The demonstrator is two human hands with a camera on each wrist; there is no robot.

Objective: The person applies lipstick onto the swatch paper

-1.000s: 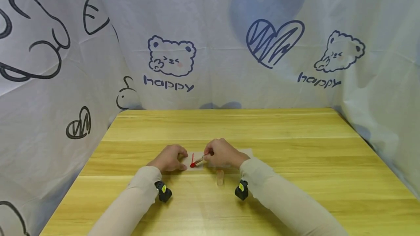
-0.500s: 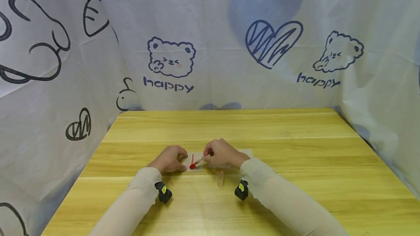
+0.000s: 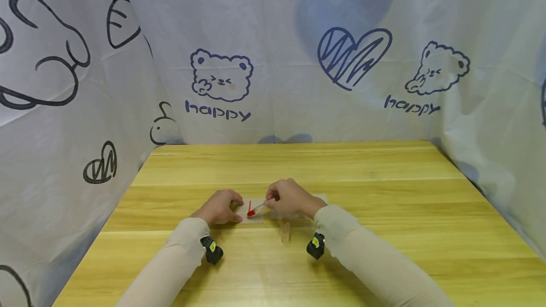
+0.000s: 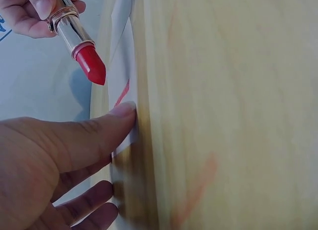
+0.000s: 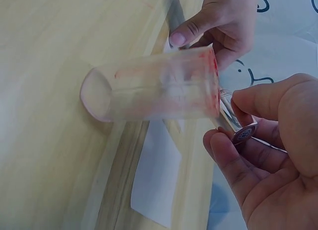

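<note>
In the head view my right hand (image 3: 292,198) pinches a lipstick (image 3: 258,209) by its base, its red tip slanting down to the left. The tip is close over white paper (image 3: 254,220), beside a red stroke (image 3: 250,206) drawn there. My left hand (image 3: 219,206) rests at the paper's left side, thumb and fingers spread apart. From the left wrist, the thumb (image 4: 107,133) presses the paper edge near the red mark, and the bullet of the lipstick (image 4: 90,65) shows above it. A clear cap (image 5: 154,86) with red smears stands on the table.
More white paper (image 3: 321,198) lies under and beyond my right wrist. Faint red smears (image 4: 196,190) mark the wooden table (image 3: 384,259). A white curtain (image 3: 273,22) with drawings hangs behind the table and along its sides.
The lipstick's tip has shifted slightly up, showing the stroke's lower end below it. My right hand has moved a little with it, while my left hand stays in place.
</note>
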